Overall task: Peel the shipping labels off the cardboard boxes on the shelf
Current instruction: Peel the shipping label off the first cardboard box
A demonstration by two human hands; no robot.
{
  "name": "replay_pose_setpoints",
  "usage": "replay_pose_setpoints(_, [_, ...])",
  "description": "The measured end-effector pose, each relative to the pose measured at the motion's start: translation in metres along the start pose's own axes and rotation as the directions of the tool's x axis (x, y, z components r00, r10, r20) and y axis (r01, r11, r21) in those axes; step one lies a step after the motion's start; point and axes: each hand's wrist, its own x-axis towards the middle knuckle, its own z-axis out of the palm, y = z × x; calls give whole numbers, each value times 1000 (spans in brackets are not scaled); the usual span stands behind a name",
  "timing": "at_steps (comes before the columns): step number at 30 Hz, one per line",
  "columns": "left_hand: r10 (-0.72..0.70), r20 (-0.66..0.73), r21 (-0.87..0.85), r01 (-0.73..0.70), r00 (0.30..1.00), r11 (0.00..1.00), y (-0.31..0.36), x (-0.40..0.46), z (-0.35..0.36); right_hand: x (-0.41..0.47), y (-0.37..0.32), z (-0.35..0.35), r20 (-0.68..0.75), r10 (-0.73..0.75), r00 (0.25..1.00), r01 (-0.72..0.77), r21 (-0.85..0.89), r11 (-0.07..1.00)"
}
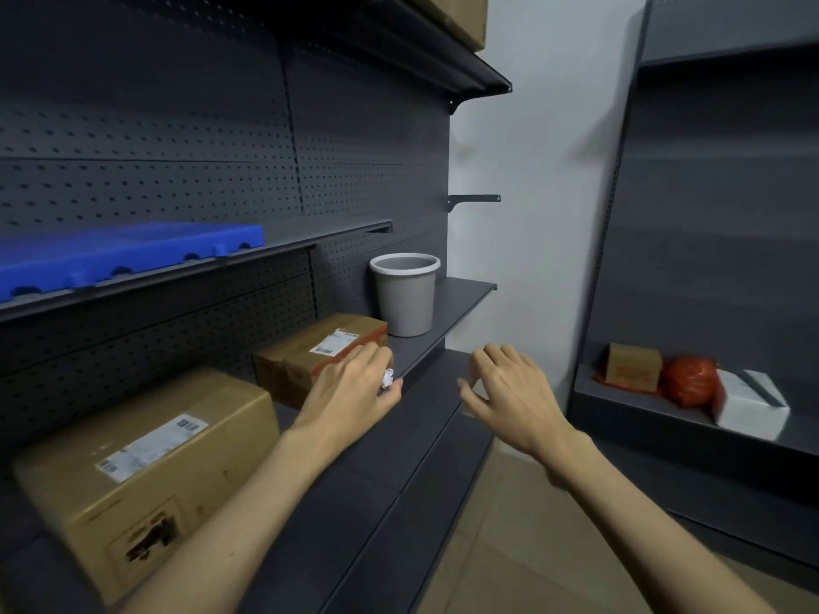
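While left hand point(354, 383) pinches a small white wad point(388, 378) and right hand point(509, 392) hangs with fingers spread, both boxes' labels point(334, 342) point(153, 445) remain on, on the shelf point(376, 458); risk: sticky wad fouls next peel, paper tears.

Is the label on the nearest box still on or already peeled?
Still on: the white label lies flat on the nearest box, no corner lifted.

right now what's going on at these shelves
A person is working through the cardboard boxes on the dark shelf, removing shipping labels. The left hand holds a small crumpled white scrap, apparently peeled label, beside the far box. The right hand hovers open, holding nothing. Both the far box's label and the near box's label are on their boxes. A grey bin stands just beyond the far box.
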Motion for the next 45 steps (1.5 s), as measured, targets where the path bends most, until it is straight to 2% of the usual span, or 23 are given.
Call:
replay_pose_setpoints(3, [22, -36, 41, -21, 999, 999, -6, 42, 35, 38, 34, 22, 16, 5, 1000, -5, -21, 1000])
replay_pose_setpoints(8, [17, 0, 152, -17, 1000, 988, -17, 121, 96, 106, 100, 52, 34, 9, 999, -7, -35, 999])
replay_pose_setpoints(12, [21, -5, 132, -20, 1000, 991, -16, 170, 142, 143, 142, 84, 42, 38, 998, -38, -4, 999])
replay_pose_setpoints(16, [2, 41, 166, -9, 999, 986, -19, 212, 185, 180, 180, 124, 112, 37, 993, -40, 22, 999])
replay_pose_setpoints(21, [-85, 85, 224, 64, 993, 973, -26, 262, 234, 233, 230, 173, 140, -19, 990, 7, 85, 996])
replay_pose_setpoints(30, [-314, 121, 352, 255, 942, 901, -14, 359, 294, 335, 319, 221, 89, -179, 980, 162, 178, 971])
replay_pose_setpoints(34, [-361, 132, 421, 278, 923, 864, -18, 387, 319, 371, 340, 249, 72, -242, 968, 220, 236, 947])
replay_pose_setpoints(45, [-486, 83, 470, 396, 870, 789, -108, 451, 395, 479, 357, 338, 53, -349, 935, 317, 311, 896])
